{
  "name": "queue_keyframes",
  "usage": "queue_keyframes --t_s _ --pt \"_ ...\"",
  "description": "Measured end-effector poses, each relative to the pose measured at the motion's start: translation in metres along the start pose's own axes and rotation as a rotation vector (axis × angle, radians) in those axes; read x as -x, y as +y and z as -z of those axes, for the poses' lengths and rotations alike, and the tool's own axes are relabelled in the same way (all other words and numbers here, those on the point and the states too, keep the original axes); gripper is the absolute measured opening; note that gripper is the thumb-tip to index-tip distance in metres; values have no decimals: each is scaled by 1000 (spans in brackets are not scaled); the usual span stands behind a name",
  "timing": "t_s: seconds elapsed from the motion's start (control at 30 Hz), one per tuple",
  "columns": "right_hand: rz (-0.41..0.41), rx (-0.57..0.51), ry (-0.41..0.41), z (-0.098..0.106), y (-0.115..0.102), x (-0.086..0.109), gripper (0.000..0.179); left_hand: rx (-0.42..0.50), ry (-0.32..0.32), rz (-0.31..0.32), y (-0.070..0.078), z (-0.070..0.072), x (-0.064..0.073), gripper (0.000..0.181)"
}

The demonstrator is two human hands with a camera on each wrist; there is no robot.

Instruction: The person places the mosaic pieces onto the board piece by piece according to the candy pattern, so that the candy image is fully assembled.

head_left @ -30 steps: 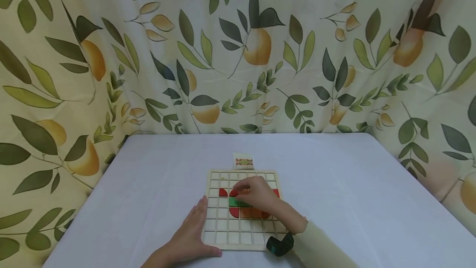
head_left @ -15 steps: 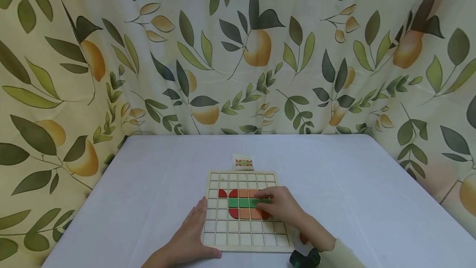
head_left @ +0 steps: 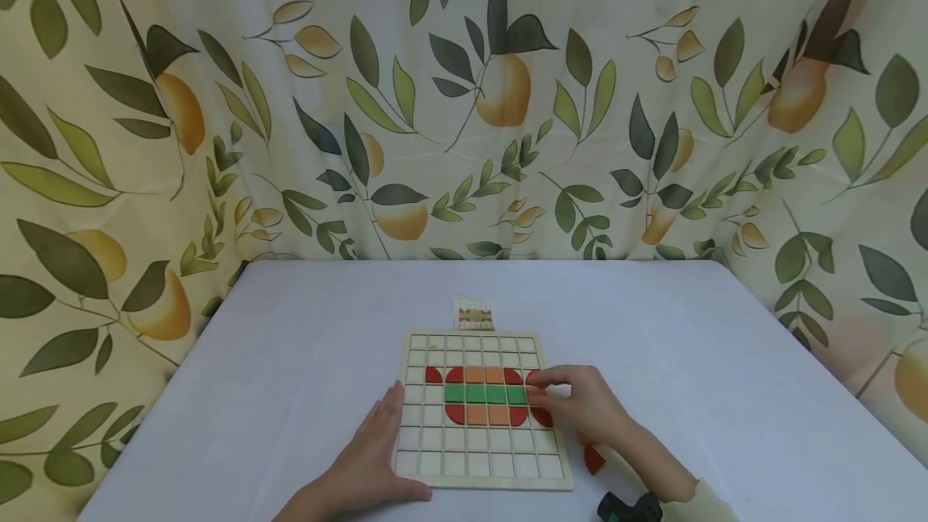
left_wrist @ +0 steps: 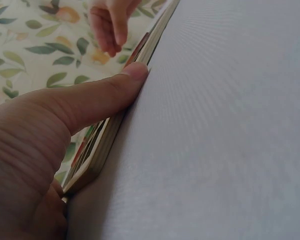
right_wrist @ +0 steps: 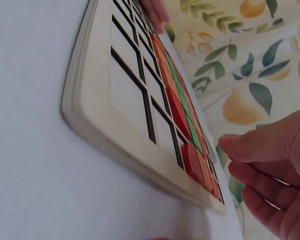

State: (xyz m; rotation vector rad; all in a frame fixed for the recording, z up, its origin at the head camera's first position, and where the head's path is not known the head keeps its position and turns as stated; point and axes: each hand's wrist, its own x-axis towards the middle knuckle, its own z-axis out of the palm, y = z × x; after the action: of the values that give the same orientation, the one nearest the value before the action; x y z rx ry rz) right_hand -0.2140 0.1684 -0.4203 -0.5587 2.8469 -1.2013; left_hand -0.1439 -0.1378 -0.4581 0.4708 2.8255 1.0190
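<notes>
A square wooden grid board lies on the table, with a row of green tiles between rows of orange tiles and rounded red tiles. My left hand rests at its near left corner, fingers along the left side and thumb on the front edge. Over the right-hand column, my right hand has its fingertips close to a red tile. In the right wrist view its thumb and fingers are apart, with nothing between them; a red tile stands slightly proud of the grid.
A small pattern card lies just beyond the board's far edge. Beside the board on the right, a loose red piece lies partly under my right forearm. A leaf-and-fruit curtain hangs behind the white table.
My right hand has moved rightward from the left part of the pattern to the right-hand column, uncovering the middle tiles and a loose red piece. The left hand has stayed put.
</notes>
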Motion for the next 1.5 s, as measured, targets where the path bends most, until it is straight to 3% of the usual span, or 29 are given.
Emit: queue_keyframes --t_s 0.37,0.67,0.87,1.2,1.5 --pt "-71 45 26 20 16 12 19 6 16 -17 1 1 1 134" --pt "-162 39 -17 27 30 27 20 -9 15 -11 0 1 1 135" --pt "-123 44 -89 34 38 34 30 -13 22 -31 -1 1 1 136" --pt "52 56 -214 46 48 42 34 -14 17 -23 0 0 0 136" --pt "159 63 -189 44 50 45 28 -5 14 -21 -1 -1 1 135"
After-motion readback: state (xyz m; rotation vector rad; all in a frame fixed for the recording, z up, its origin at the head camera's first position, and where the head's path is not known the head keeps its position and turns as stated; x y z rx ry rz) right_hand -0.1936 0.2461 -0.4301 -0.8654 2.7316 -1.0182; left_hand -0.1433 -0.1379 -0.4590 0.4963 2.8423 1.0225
